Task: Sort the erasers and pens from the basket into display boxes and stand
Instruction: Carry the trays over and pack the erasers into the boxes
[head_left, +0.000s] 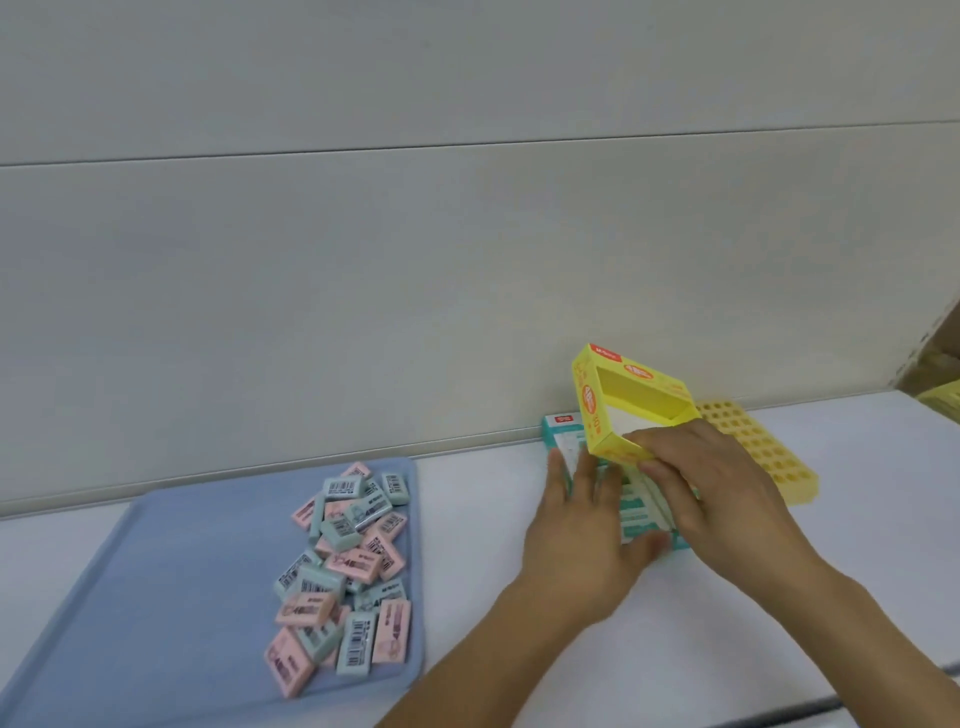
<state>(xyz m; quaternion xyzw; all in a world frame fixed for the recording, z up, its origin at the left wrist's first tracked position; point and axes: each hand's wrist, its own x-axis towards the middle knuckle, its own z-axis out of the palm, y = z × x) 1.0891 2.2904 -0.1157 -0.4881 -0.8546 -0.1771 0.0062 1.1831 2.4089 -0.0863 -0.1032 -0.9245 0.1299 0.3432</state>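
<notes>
At the far left a blue tray (171, 571) lies on the white desk (478, 519), its near left corner cut off by the frame edge. A loose heap of pink and pale green erasers (345, 569) sits on the tray's right half, many overlapping, so those underneath are partly hidden and their printed labels are too blurred to read. To the right, the left hand (582, 535) lies with fingers straight and spread, pressing flat on a teal display box (641, 512) that rests on the desk; both hands cover most of this box, so its contents are hard to make out. Above it, a yellow display box (631, 402) is tilted up with its open side facing the camera, and its lower edge is pinched by the right hand (711, 493), whose fingers curl round that edge. The print on the yellow box is too small to read. Just behind the right hand stands a yellow pen stand (761, 452) with rows of holes, its near left part hidden by the hand and box. At the far right edge, a brown and yellow object is cut off and cannot be identified.
</notes>
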